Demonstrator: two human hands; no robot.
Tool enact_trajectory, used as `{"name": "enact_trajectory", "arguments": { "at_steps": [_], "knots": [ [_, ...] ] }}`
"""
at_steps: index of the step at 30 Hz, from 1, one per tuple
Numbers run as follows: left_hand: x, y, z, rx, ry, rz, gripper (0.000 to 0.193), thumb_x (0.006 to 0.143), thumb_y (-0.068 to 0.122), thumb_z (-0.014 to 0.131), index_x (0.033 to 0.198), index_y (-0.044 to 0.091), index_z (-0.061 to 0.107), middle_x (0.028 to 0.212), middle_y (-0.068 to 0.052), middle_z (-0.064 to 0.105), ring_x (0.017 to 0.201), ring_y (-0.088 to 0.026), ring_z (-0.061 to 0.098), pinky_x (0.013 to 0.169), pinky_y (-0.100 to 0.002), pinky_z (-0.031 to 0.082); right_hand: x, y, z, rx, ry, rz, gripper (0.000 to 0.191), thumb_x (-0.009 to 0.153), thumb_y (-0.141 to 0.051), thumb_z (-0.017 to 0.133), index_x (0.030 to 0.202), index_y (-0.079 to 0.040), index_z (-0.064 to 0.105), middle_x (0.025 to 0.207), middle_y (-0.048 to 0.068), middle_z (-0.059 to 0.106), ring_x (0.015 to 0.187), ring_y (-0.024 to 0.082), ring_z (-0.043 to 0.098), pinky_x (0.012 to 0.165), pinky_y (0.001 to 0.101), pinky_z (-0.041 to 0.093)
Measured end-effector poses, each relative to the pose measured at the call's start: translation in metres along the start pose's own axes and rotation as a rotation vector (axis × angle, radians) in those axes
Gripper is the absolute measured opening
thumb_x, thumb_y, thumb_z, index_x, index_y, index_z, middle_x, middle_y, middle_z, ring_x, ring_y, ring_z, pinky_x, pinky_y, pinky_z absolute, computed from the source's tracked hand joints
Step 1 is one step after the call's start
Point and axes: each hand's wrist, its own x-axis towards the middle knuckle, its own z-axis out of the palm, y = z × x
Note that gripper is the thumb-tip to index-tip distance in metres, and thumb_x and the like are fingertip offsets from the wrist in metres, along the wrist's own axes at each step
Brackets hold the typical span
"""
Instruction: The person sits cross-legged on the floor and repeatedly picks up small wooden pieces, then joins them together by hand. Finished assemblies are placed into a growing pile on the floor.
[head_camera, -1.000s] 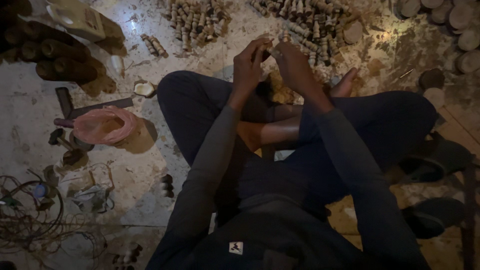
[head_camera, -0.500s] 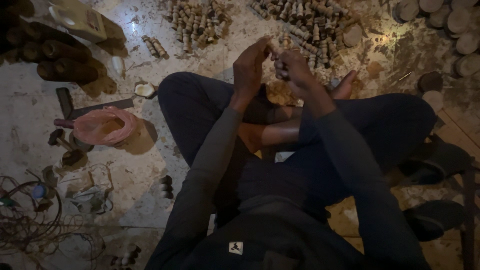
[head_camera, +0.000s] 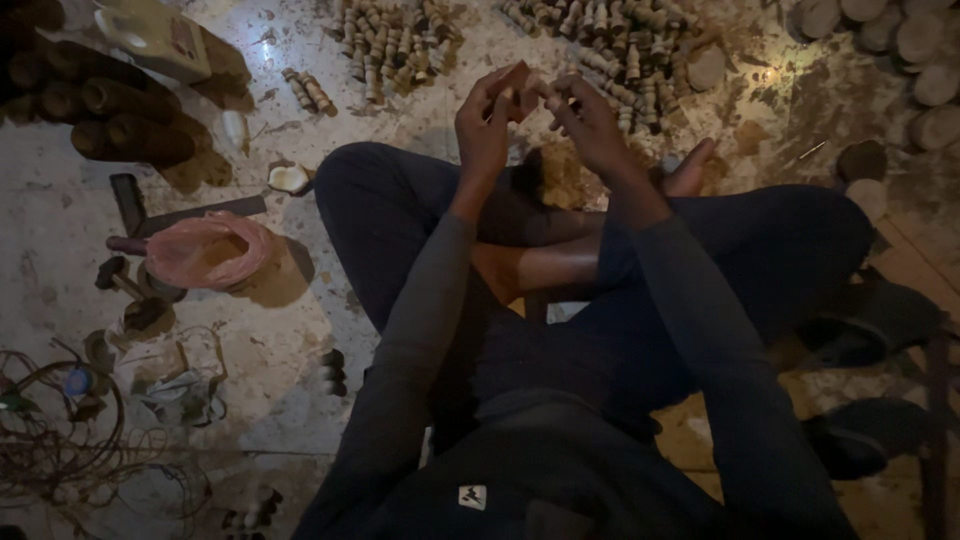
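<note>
I sit cross-legged on a dusty floor. My left hand (head_camera: 487, 122) and my right hand (head_camera: 592, 125) are raised together above my crossed legs. Between their fingertips they pinch a small light wooden turned piece (head_camera: 527, 92). My left fingers close on its left end and my right fingers on its right end. The piece is partly hidden by the fingers. Just beyond the hands lies a heap of similar small turned wooden pieces (head_camera: 620, 45).
A second heap of turned pieces (head_camera: 395, 40) lies at the top centre. Round wooden discs (head_camera: 900, 50) sit top right, dark wooden cylinders (head_camera: 110, 115) top left. A pink plastic bag (head_camera: 205, 250), hand tools and tangled wire (head_camera: 60, 440) lie at left. Dark sandals (head_camera: 870, 320) are at right.
Both hands have stayed up over my legs, working the small piece; the fingers have shifted a little on it and the hands sit slightly higher.
</note>
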Motion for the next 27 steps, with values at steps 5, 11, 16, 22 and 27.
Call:
{"name": "enact_trajectory", "arguments": {
  "at_steps": [5, 11, 16, 22, 27],
  "knots": [
    [0.000, 0.007, 0.007, 0.093, -0.009, -0.006, 0.029, 0.116, 0.017, 0.056, 0.140, 0.014, 0.071, 0.125, -0.013, 0.079, 0.110, -0.022, 0.079, 0.090, -0.039, 0.069, -0.005, -0.005, 0.001, -0.321, 0.052, -0.049, 0.026, 0.117, -0.022, 0.059, 0.130, 0.000, 0.064, 0.109, 0.016, 0.064, 0.087, 0.026, 0.064, 0.077, 0.0432, 0.054],
    [0.002, 0.021, 0.005, 0.203, -0.045, -0.098, 0.031, 0.114, 0.012, 0.057, 0.139, 0.016, 0.074, 0.109, -0.011, 0.083, 0.077, -0.022, 0.069, 0.069, -0.037, 0.058, -0.007, -0.018, 0.010, -0.486, 0.157, -0.111, 0.012, 0.115, -0.010, 0.062, 0.114, 0.000, 0.068, 0.104, 0.018, 0.067, 0.086, 0.036, 0.065, 0.077, 0.0480, 0.052],
    [0.001, 0.013, 0.006, 0.161, -0.004, -0.211, 0.033, 0.113, 0.008, 0.057, 0.140, 0.015, 0.074, 0.103, -0.012, 0.083, 0.068, -0.019, 0.058, 0.064, -0.039, 0.049, -0.007, -0.015, 0.007, -0.671, 0.256, -0.155, 0.014, 0.114, -0.007, 0.065, 0.123, 0.002, 0.069, 0.101, 0.021, 0.063, 0.089, 0.040, 0.064, 0.077, 0.0510, 0.051],
    [0.002, 0.004, 0.004, 0.149, 0.067, -0.136, 0.031, 0.117, 0.010, 0.057, 0.145, 0.015, 0.071, 0.115, -0.013, 0.079, 0.094, -0.025, 0.074, 0.080, -0.041, 0.063, -0.005, -0.009, 0.003, -0.619, 0.265, -0.243, 0.019, 0.113, -0.006, 0.062, 0.130, 0.002, 0.066, 0.108, 0.021, 0.065, 0.084, 0.036, 0.063, 0.074, 0.0492, 0.051],
    [-0.008, 0.014, 0.008, 0.255, -0.050, 0.167, 0.037, 0.113, 0.010, 0.057, 0.149, 0.015, 0.066, 0.147, -0.013, 0.069, 0.133, -0.034, 0.070, 0.107, -0.047, 0.065, -0.002, -0.012, 0.003, -0.471, 0.096, 0.035, 0.027, 0.127, -0.020, 0.058, 0.113, 0.003, 0.061, 0.092, 0.021, 0.053, 0.075, 0.034, 0.053, 0.077, 0.0473, 0.047]
  ]
}}
